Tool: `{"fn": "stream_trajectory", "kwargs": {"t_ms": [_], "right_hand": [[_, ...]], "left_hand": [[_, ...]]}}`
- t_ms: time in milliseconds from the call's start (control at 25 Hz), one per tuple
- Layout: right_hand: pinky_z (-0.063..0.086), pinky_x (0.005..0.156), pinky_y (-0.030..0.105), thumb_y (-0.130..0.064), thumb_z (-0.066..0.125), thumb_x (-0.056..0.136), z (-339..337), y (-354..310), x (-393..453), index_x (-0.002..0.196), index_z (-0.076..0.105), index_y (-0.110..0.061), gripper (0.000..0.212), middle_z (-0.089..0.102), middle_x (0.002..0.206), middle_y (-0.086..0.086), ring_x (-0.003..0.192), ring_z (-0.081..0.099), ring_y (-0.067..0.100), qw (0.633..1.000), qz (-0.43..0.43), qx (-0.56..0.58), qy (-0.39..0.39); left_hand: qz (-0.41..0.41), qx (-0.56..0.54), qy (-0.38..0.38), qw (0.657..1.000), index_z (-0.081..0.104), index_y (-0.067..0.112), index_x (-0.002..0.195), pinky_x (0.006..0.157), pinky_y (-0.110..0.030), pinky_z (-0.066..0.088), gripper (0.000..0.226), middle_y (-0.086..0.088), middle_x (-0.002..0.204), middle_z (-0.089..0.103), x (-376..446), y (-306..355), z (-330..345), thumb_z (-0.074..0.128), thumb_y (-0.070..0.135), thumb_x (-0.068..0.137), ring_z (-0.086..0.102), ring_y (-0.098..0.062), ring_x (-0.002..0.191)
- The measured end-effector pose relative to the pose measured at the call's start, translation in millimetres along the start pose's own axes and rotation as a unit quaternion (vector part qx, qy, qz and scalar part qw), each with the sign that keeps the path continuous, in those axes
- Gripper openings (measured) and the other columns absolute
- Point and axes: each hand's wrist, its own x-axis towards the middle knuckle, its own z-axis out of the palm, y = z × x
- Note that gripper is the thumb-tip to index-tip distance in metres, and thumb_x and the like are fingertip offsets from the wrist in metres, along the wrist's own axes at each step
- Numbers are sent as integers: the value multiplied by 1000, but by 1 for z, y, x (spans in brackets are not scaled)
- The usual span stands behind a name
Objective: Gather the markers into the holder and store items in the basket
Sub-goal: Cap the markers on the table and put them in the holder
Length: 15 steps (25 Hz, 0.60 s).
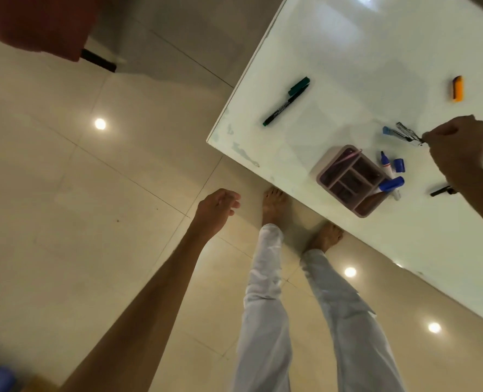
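Glossy white table (376, 66) is standing over beige floor tiles as my right hand (460, 142) is pinching a thin black-and-silver pen (407, 132) near the far edge, beside the pink compartmented holder (350, 181) and blue-capped markers (391, 183); my left hand (217, 210) is hanging loosely open, empty, off the table's edge.

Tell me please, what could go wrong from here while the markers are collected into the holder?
The holder sits close to the table edge, so a push while loading could tip it off. The right hand pinches its marker only at one end, a grip that may slip. The green marker lies far away near the other edge and might roll or be forgotten.
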Motion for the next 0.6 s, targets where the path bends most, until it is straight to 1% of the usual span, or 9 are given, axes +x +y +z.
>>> {"fn": "stream_trajectory", "kwargs": {"t_ms": [120,200,240,280,360,400,480,520,600], "right_hand": [[59,81,48,-35,69,69,-7,25,15,79,68,-27,12,75,83,12,85,71,39,997,18,64,35],[61,79,55,-38,65,64,-14,31,25,74,60,-34,12,71,75,0,77,71,35,995,-3,80,65],[61,82,53,-37,64,64,-26,19,14,74,58,-35,12,68,72,-6,76,71,30,992,-14,103,72],[60,87,46,-34,63,67,-37,3,-2,77,59,-35,11,65,71,-10,74,70,22,990,-26,123,70],[57,86,25,-26,64,75,-53,-20,-28,84,64,-32,11,64,75,-11,68,65,6,983,-57,156,72],[60,86,28,-19,67,80,-59,-27,-40,92,67,-27,14,66,78,-8,69,68,6,978,-68,190,57],[65,84,44,-5,74,85,-66,-34,-69,105,64,-12,24,69,82,3,79,77,28,946,-38,317,-57],[66,82,47,-5,81,82,-69,-37,-85,107,61,-9,32,69,81,7,87,78,37,921,-24,367,-130],[67,79,42,-26,101,60,-71,-39,-113,109,53,-9,71,70,82,9,88,77,39,870,9,434,-232]], "left_hand": [[-1,-40,11,999,75,18,114,70,-18,49,26,1,106,80,-7,-4,1,51,26,106,72,-13,88],[10,-62,16,998,75,17,114,73,-19,49,26,0,106,80,-13,-3,3,51,25,106,72,-10,87],[18,-75,18,997,75,16,114,72,-16,50,26,0,106,80,-17,0,7,50,23,106,72,-7,85],[28,-88,20,996,75,15,114,69,-13,50,26,-1,106,79,-21,3,9,50,21,106,72,-4,83],[53,-116,17,992,75,12,113,66,-9,50,25,-3,104,79,-30,9,19,51,17,106,71,0,81],[68,-126,16,990,75,13,112,68,-11,50,23,-3,103,80,-35,14,24,53,18,106,72,-2,83],[105,-132,6,986,75,17,110,74,-15,52,17,1,100,80,-44,29,36,60,23,105,74,-10,88],[125,-140,-11,982,74,18,110,75,-17,53,15,2,99,80,-49,39,43,64,26,103,75,-14,90],[158,-150,-65,974,71,22,117,79,-21,57,23,4,102,80,-59,61,59,72,34,99,76,-15,93]]}}
